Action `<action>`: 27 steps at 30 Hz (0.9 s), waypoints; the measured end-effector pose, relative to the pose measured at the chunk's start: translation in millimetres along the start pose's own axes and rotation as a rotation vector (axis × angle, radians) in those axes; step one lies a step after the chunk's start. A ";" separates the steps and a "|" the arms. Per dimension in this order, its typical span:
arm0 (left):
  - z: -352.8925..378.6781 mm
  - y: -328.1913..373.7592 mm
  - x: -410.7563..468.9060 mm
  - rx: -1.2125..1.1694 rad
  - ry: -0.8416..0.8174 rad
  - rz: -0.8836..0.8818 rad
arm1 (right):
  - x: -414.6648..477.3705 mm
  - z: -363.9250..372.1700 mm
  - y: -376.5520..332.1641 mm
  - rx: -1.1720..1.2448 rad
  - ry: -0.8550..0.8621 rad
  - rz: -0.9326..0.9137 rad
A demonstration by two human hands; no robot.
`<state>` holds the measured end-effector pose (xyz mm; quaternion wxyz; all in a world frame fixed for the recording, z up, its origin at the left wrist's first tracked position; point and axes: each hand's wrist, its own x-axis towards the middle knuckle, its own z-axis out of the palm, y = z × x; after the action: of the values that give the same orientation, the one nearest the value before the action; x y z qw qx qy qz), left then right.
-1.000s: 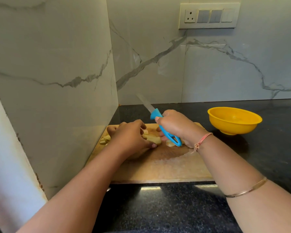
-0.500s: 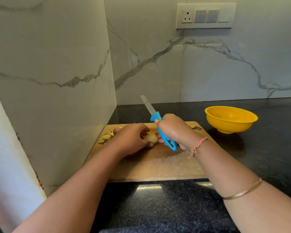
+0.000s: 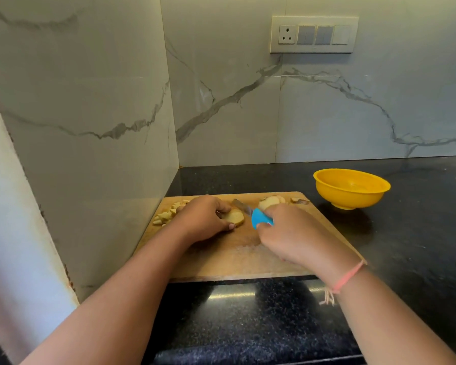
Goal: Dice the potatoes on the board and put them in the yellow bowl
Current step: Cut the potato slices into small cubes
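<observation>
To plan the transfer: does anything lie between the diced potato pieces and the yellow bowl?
Yes: the left hand, the right hand gripping the blue-handled knife, and potato slices sit on the cutting board between diced pieces and yellow bowl.

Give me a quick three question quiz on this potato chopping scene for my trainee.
1. True or false: the yellow bowl already holds potato.
2. Which hand grips the blue-handled knife? A: left hand. B: right hand.
3. Fill in: the diced pieces lie at the wooden board's ___ end.
Key: 1 false, it is empty. 2 B; the left hand holds a potato piece. 3 left.
</observation>
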<state>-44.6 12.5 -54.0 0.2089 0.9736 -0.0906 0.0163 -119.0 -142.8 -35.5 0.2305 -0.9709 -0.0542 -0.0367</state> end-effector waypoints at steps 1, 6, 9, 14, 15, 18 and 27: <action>0.0 0.1 -0.2 -0.011 0.006 -0.002 | -5.6 2.2 0.4 -0.011 0.009 0.002; 1.5 -0.2 -1.0 -0.059 0.038 -0.016 | -17.1 6.9 -2.1 -0.019 0.070 0.004; 3.7 -0.9 1.1 -0.090 0.046 -0.035 | -17.6 7.3 -4.7 -0.028 0.083 -0.006; 6.0 -1.3 3.5 -0.093 0.060 -0.050 | -19.2 8.4 -10.1 -0.078 0.073 -0.020; 6.0 -1.2 3.9 -0.098 0.059 -0.052 | -18.9 9.5 -11.2 -0.094 0.078 -0.021; 6.5 -0.7 4.3 -0.098 0.055 -0.053 | -17.9 11.9 -16.0 -0.136 0.077 -0.016; 8.1 -1.1 7.3 -0.120 0.065 -0.065 | -9.2 0.3 -32.3 -0.149 -0.068 -0.031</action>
<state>-37.3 8.9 -61.3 0.2703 0.9607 -0.0528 0.0354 -132.1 -114.9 -22.3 0.1550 -0.9851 -0.0739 -0.0112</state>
